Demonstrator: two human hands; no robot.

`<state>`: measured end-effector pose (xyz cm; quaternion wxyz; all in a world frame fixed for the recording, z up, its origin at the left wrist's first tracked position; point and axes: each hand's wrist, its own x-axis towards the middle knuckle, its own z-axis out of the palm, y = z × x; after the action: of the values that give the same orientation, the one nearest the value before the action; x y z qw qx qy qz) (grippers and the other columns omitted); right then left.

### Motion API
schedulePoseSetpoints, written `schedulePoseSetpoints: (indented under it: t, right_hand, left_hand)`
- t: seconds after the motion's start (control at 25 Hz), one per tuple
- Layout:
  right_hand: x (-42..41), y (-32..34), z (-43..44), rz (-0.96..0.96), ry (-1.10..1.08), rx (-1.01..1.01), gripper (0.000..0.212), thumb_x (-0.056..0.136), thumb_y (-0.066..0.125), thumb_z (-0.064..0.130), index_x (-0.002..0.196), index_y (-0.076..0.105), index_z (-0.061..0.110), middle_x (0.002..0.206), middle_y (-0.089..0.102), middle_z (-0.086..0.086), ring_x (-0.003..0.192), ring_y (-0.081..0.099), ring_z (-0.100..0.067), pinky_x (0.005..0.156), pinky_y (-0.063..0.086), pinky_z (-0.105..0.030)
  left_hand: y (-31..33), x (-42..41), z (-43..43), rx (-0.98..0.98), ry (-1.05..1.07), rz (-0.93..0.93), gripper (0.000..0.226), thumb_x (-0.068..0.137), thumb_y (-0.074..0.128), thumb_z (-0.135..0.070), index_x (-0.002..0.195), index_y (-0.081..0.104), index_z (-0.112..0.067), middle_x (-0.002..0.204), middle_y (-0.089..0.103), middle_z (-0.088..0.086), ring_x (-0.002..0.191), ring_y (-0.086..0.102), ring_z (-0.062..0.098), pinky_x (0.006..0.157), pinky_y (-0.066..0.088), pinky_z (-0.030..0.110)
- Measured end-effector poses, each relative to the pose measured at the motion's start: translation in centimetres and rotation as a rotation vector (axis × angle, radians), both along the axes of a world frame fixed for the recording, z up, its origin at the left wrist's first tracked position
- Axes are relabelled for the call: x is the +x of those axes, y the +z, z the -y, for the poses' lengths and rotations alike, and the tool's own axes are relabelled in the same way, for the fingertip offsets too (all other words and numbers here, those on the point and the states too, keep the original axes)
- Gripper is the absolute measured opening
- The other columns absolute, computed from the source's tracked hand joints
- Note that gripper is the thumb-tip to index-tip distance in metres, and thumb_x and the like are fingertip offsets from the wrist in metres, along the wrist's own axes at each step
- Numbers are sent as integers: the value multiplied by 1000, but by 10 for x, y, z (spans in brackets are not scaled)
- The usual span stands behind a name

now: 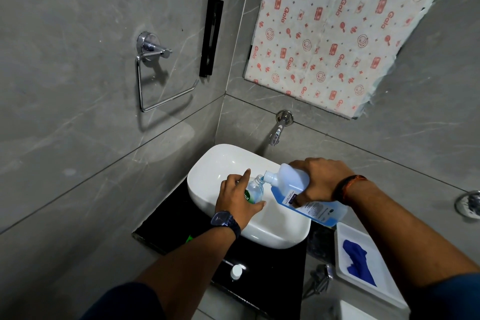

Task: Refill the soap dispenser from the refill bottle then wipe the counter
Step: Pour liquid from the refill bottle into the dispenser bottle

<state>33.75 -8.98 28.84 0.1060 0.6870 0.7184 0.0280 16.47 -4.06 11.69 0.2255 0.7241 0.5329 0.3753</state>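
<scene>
Soap dispenser, a small clear bottle with a green label and no pump on its neck, stands upright inside the white basin, which sits on the black bench. The left hand is wrapped around the dispenser, fingers and thumb closed on its body, and a dark watch is on this wrist. The right hand grips the refill bottle from above, fingers closed around its pale blue body. This bottle is tilted with its spout down toward the left, and a thin blue stream runs from the spout into the open neck of the dispenser. A white cap lies on the bench near its front edge, apart from the basin. Something green shows at the left side of the bench, mostly hidden by the left arm. Beyond the right edge of the bench a white tray holds a blue cloth. A chrome tap comes out of the grey wall above the basin.
</scene>
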Motion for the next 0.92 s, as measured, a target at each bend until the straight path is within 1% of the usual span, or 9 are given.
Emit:
schedulePoseSetpoints:
  t: [0.16, 0.32, 0.44, 0.8, 0.92]
  right_hand:
    - [-2, 2, 0, 2, 7, -21, 90, 47, 63, 79, 127, 43, 43, 109, 63, 5, 88, 59, -17, 65, 38, -29]
    - [-2, 2, 1, 1, 11, -22, 89, 49, 65, 78, 127, 43, 43, 109, 63, 6, 91, 59, -18, 65, 36, -28]
    - [-3, 3, 1, 3, 8, -27, 88, 49, 65, 78, 127, 43, 42, 109, 63, 6, 85, 55, -15, 65, 35, -26]
    - [-3, 2, 0, 11, 5, -11, 87, 42, 61, 81, 119, 46, 43, 100, 64, 8, 78, 54, -15, 64, 39, -29]
    - [-4, 2, 1, 11, -2, -11, 87, 42, 61, 81, 119, 45, 43, 101, 64, 7, 79, 55, -15, 66, 44, -30]
  left_hand:
    - [1, 0, 0, -6, -1, -4, 94, 60, 79, -51, 139, 34, -28, 122, 45, 0, 111, 42, 19, 90, 46, 32]
    - [0, 0, 0, -14, -4, -8, 94, 61, 79, -51, 139, 33, -28, 122, 44, 0, 112, 42, 19, 90, 46, 33]
    - [0, -1, 0, -12, -3, -8, 94, 60, 79, -51, 139, 32, -29, 122, 44, -1, 112, 42, 19, 90, 45, 31]
    - [0, -2, 0, 0, 2, -13, 94, 60, 79, -51, 139, 33, -29, 120, 44, 0, 110, 42, 20, 89, 46, 32]
    - [-1, -3, 0, 18, 0, 13, 94, 59, 80, -50, 138, 36, -27, 119, 45, 0, 110, 43, 20, 88, 47, 33]
